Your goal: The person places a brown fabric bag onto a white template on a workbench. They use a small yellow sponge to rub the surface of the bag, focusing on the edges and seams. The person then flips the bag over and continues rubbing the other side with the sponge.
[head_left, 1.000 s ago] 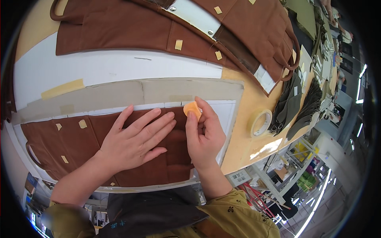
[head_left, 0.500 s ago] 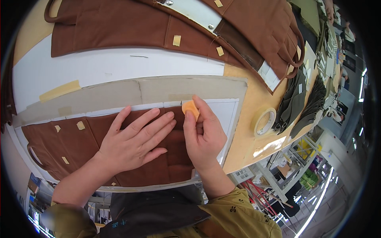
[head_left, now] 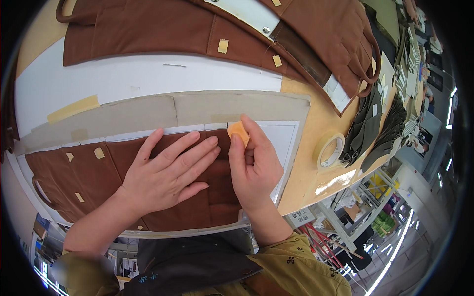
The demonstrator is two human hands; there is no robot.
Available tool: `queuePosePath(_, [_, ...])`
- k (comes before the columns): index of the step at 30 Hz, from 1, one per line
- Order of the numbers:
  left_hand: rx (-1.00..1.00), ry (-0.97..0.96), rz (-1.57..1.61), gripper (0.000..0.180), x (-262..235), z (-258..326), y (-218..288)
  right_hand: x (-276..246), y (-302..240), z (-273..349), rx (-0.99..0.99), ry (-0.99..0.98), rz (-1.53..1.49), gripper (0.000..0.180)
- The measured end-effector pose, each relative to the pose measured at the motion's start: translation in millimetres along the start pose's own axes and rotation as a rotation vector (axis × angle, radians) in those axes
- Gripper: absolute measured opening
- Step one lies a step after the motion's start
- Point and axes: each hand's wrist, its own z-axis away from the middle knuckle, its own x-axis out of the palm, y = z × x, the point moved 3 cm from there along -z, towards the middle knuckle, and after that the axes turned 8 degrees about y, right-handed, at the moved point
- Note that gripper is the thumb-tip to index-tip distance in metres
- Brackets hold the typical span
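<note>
My left hand lies flat on a brown leather-like garment piece, its fingers slightly spread and the fingertips close to the piece's upper edge. Between the thumb and forefinger of my right hand is a flat orange piece of tailor's chalk. The chalk sits at the upper right corner of the garment piece, where it meets a white pattern sheet with thin drawn lines. Bits of yellow tape stick to the brown surface. My right palm hides part of the piece's right edge.
Another brown garment with straps and tape bits lies across the far side. A grey board surrounds the pattern sheet. To the right are a roll of masking tape and dark fabric pieces. A metal rack stands beyond the table edge.
Both hands keep nearly the same place. The chalk has tilted a little and shifted very slightly up and to the right. The view has moved slightly.
</note>
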Motion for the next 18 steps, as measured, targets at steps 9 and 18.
queuePosePath(9, [-0.002, -0.001, 0.009, 0.058, 0.8, 0.8, 0.0, 1.6, 0.5, 1.6, -0.016, 0.010, 0.009, 0.034])
queuePosePath(18, [0.005, -0.004, 0.008, 0.059, 0.4, 0.5, 0.0, -3.9, 7.9, 5.2, 0.151, 0.038, -0.127, 0.031])
